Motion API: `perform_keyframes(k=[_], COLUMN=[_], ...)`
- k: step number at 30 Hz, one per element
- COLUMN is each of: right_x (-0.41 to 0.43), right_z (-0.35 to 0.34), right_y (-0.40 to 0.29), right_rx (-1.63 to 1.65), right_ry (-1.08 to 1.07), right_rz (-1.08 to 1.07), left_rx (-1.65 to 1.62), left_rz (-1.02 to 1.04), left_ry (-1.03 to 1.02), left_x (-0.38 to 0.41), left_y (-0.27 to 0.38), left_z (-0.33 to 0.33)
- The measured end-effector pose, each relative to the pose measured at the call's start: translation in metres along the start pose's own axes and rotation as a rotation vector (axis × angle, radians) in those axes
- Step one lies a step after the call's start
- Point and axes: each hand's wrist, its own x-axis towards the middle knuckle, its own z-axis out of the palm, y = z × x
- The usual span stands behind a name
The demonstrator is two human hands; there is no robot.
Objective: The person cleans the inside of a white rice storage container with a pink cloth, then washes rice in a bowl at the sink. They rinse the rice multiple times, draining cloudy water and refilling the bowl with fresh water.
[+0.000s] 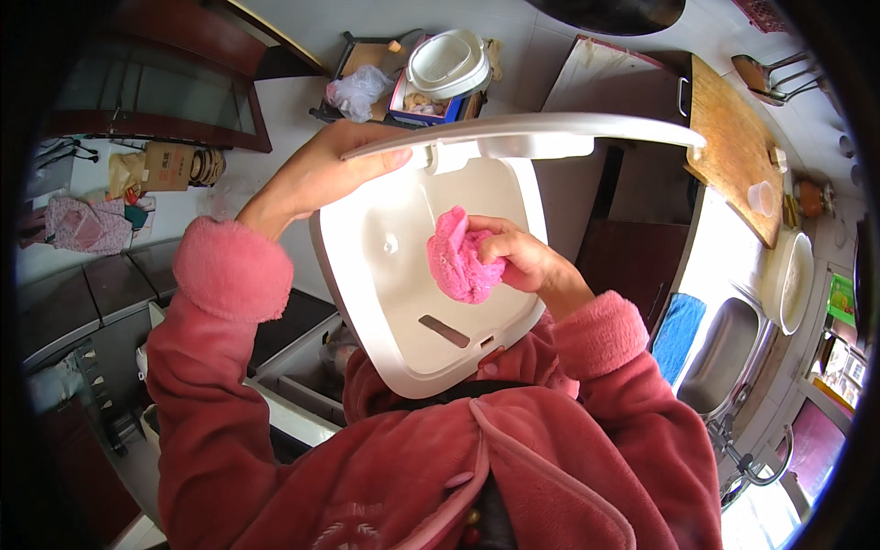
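Before me is a white plastic container (357, 302) with its hinged lid (536, 127) raised. My left hand (344, 161) grips the lid's left end, the thumb on its near face and the fingers behind it. A crumpled pink cloth (457, 265) is bunched in my right hand (526, 254), over the container's open inside. A dark elongated slot or strip (444, 331) shows inside, below the cloth. Whether the cloth touches the inner wall, I cannot tell.
A wooden board (735, 137), a blue cloth (677, 337) and a steel sink (722, 350) lie to the right. An open drawer (309, 392) is at lower left. A rack holding a white basket (448, 63) and a plastic bag (361, 91) stands beyond the lid.
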Motion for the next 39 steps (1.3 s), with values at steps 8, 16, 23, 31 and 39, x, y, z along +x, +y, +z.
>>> perform_keyframes(k=[8,16,23,31,39], right_x=[-0.064,-0.169,-0.239,-0.31,-0.48], right_z=[-0.008,-0.048,-0.087,-0.113,-0.155], right_y=[-0.003,0.012,0.055,0.092,0.12], right_rx=[0.34,0.483,0.604,0.675,0.358], right_ry=[0.028,0.266,0.367,0.445,0.789], right_rz=[-0.317,-0.705,-0.944,-1.129,-1.53], left_rx=[0.194,0.674,0.785,0.743,0.611], left_rz=[-0.074,0.071,0.242,0.406,0.478], left_ry=[0.03,0.133,0.236,0.227,0.199], left_x=[-0.007,-0.013,-0.019,-0.017,-0.008], left_y=[0.022,0.057,0.076,0.109,0.138], left_z=[-0.009,0.001,0.006,0.016,0.034])
